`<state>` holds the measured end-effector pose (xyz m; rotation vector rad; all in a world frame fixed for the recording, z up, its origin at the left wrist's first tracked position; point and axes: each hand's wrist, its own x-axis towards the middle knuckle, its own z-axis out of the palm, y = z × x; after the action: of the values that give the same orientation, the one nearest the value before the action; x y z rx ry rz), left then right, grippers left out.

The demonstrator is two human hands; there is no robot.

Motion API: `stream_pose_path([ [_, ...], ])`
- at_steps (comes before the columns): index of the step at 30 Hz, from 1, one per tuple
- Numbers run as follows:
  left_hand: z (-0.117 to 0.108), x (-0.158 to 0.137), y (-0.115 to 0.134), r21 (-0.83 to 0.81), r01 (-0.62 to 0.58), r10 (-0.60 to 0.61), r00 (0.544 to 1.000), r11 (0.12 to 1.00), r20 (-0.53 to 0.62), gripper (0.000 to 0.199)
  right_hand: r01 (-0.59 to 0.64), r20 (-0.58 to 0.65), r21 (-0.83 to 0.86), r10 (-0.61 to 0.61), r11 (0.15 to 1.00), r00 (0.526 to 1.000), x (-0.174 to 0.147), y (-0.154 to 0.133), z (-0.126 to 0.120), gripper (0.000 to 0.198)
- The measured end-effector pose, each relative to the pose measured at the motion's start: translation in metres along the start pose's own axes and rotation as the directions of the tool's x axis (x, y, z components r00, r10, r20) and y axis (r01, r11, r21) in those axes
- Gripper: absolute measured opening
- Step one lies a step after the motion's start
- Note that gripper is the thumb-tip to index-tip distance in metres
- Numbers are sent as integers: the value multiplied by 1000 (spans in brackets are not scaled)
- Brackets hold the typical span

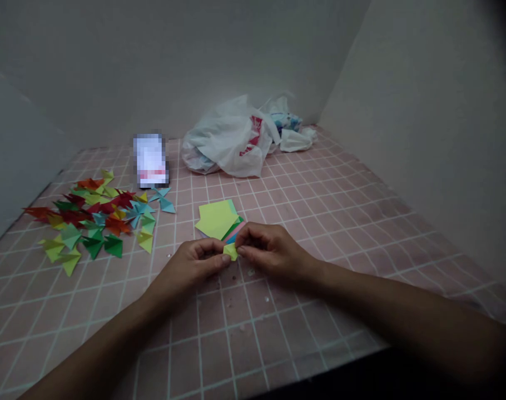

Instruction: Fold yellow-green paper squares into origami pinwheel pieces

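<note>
A small folded piece of yellow origami paper (230,252) is pinched between both hands above the table. My left hand (199,259) grips its left edge between thumb and fingers. On its right edge, my right hand (269,248) is closed, thumb against the fingertips. Just behind the hands lies a loose stack of coloured paper sheets (218,218), yellow on top, with green, blue and pink edges showing beneath. Part of the stack is hidden by my fingers. Off to the left is a spread of folded paper pieces (92,247) in red, orange, green, yellow and light blue.
A phone (151,160) with a lit, blurred screen stands at the back left. White plastic bags (232,139) lie crumpled by the back wall, beside a blue-patterned packet (287,122). A pink checked cloth (345,222) covers the table, with tiny scraps near my hands. Walls enclose the sides.
</note>
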<state>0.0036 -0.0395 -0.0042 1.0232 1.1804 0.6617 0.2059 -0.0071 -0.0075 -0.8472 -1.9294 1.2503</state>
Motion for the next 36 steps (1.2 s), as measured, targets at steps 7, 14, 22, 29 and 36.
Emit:
stream_pose_path([
  [7,3,-2,2,116,-59,64,997,991,-45,33,9,13,-36,-8,999,1000,-2,0,0,8],
  [14,6,-3,5,159,-54,63,997,986,-50,30,61,5,-164,-61,985,998,-4,-2,2,9],
  [22,5,-3,7,196,-64,76,996,978,-53,31,81,16,-146,-80,986,997,-3,-1,2,9],
  [29,1,-1,1,100,-55,57,998,993,-17,25,75,17,-125,-73,989,997,-1,-2,2,12],
  [36,4,-5,8,154,-51,61,996,987,-61,23,94,-14,-76,-95,993,995,-1,1,0,10],
])
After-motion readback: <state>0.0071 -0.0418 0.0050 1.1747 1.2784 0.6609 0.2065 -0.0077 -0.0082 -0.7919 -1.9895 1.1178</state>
